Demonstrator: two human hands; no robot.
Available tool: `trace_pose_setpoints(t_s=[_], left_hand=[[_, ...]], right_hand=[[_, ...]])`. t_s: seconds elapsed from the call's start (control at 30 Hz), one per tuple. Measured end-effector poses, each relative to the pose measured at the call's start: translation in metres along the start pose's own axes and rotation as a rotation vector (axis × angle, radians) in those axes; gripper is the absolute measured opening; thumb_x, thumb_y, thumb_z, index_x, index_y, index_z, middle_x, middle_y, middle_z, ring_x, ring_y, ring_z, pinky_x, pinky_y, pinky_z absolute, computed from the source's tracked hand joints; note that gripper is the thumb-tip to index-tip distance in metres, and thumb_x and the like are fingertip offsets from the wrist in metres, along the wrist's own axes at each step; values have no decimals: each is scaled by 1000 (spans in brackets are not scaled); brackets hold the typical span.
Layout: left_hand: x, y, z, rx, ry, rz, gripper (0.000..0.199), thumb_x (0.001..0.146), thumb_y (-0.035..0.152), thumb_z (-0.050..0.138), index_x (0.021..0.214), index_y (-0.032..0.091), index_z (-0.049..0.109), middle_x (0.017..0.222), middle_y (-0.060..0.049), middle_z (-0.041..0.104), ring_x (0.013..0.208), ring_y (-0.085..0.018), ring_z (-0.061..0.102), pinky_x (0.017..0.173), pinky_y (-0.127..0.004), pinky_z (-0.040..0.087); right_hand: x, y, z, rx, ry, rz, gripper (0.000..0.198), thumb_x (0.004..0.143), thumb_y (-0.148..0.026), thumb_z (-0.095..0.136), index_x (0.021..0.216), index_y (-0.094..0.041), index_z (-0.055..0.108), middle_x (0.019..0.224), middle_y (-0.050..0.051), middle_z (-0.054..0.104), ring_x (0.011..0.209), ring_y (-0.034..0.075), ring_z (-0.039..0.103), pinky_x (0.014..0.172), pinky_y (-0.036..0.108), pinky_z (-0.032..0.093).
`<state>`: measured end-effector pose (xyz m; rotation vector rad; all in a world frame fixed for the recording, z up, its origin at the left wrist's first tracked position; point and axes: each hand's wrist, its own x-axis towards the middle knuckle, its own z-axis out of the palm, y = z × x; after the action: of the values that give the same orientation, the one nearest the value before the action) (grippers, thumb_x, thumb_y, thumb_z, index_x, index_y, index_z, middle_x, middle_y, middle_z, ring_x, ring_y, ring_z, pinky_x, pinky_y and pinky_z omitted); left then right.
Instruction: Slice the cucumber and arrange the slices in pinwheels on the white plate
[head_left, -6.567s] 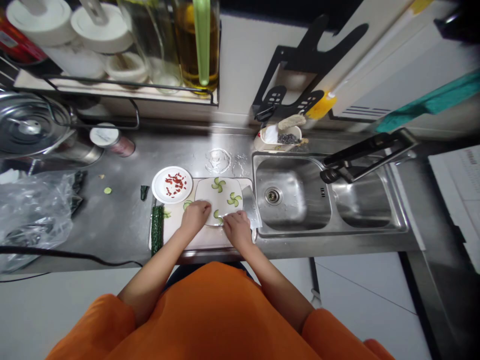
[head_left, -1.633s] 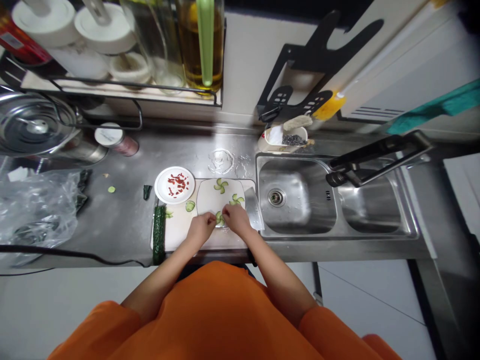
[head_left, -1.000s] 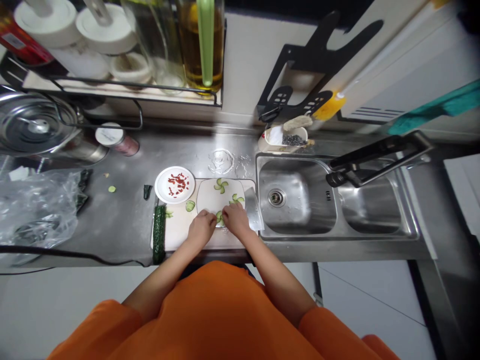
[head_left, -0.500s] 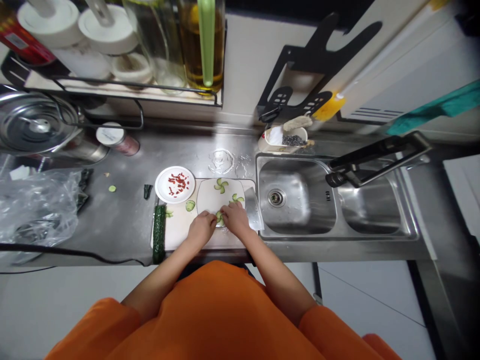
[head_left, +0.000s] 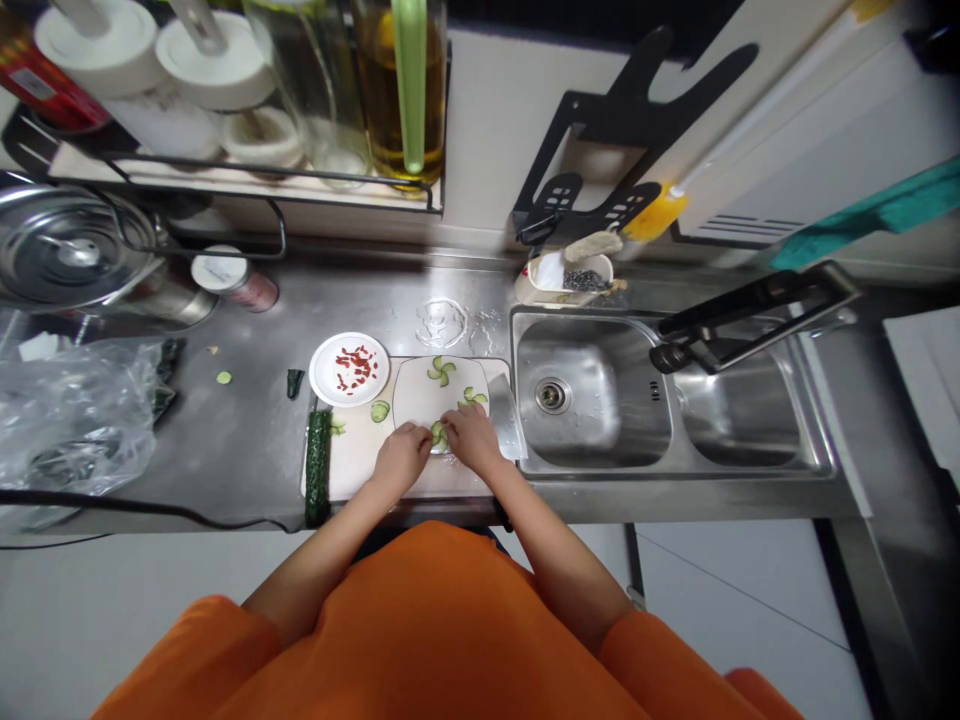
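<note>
My left hand (head_left: 403, 455) and my right hand (head_left: 471, 437) meet at the near edge of a white square plate (head_left: 416, 385). Between them lies a fan of cucumber slices (head_left: 439, 433); the fingers of my right hand are closed at its slices. The left fingers are pressed together at the fan's left side, and what they pinch is hidden. Two more fans of slices lie on the plate, at the far edge (head_left: 442, 371) and right edge (head_left: 472, 397). Beneath it is a cutting board (head_left: 360, 470), with a cucumber (head_left: 318, 468) and a pile of slices (head_left: 380, 411).
A cleaver (head_left: 508, 420) lies at the board's right, beside the double sink (head_left: 600, 400). A round white plate (head_left: 322, 372) with red bits stands at the board's far left corner. Farther left is a clear plastic bag (head_left: 82, 410). The seasoning rack (head_left: 300, 180) overhangs the counter.
Almost nothing differs. Both hands stay at the near fan of cucumber slices, with only slight finger movement; the view has shifted a little.
</note>
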<state>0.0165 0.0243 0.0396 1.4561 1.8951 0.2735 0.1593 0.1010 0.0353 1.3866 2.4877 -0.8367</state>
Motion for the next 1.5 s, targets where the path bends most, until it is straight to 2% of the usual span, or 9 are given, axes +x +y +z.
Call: trace_pose_setpoints(t_s=[0.23,0.4,0.57,0.73,1.0,1.17,1.33,1.5], left_hand=[[0,-4,2,-50,26,19,20,82,21,50,88,20,68,88,-6,64,87,-17,59,82,-27,43],[-1,-15,-7,-96,139,34,20,81,22,49,84,20,69,87,-6,67,87,-17,60,83,-26,44],[-4,-39,-28,-64,330,-95,21,79,24,48,85,18,68,88,-6,69,83,-18,61,80,-26,44],[-2,-61,-37,37,420,-214,29,79,32,51,96,15,67,83,-9,67,78,-21,60,75,-29,44],[6,-69,-25,110,406,-212,31,82,34,48,96,14,66,90,-13,65,84,-24,59,78,-33,44],[6,-69,-24,81,427,-203,28,80,31,49,95,14,65,88,-12,65,83,-24,59,79,-33,43],[2,-62,-29,-24,436,-264,20,77,30,53,88,17,63,81,-7,66,74,-20,60,72,-29,43],[1,-60,-34,-270,408,-331,17,72,35,60,79,20,63,73,-1,66,69,-15,59,68,-24,42]], right_hand=[[-1,2,-1,32,9,1,25,87,-20,45,101,-23,66,96,6,60,98,22,43,78,30,33],[-3,4,-4,44,33,2,24,87,-18,46,100,-21,66,95,6,61,95,21,45,80,30,32],[-7,7,-5,86,59,33,22,87,-18,47,98,-21,66,93,5,62,94,20,45,77,29,32],[-10,9,-2,102,89,41,22,87,-17,47,95,-20,67,92,5,62,93,20,45,76,29,32],[-12,5,0,93,102,52,22,87,-17,47,93,-22,68,90,5,63,92,22,44,72,29,31],[-15,4,-1,89,111,48,22,86,-16,48,92,-21,68,88,5,63,90,21,44,74,29,31],[-16,4,0,112,122,45,21,85,-16,48,92,-21,68,89,5,63,89,20,45,77,29,33],[-11,4,2,194,138,3,21,82,-14,50,90,-19,68,85,5,64,86,19,49,82,31,33]])
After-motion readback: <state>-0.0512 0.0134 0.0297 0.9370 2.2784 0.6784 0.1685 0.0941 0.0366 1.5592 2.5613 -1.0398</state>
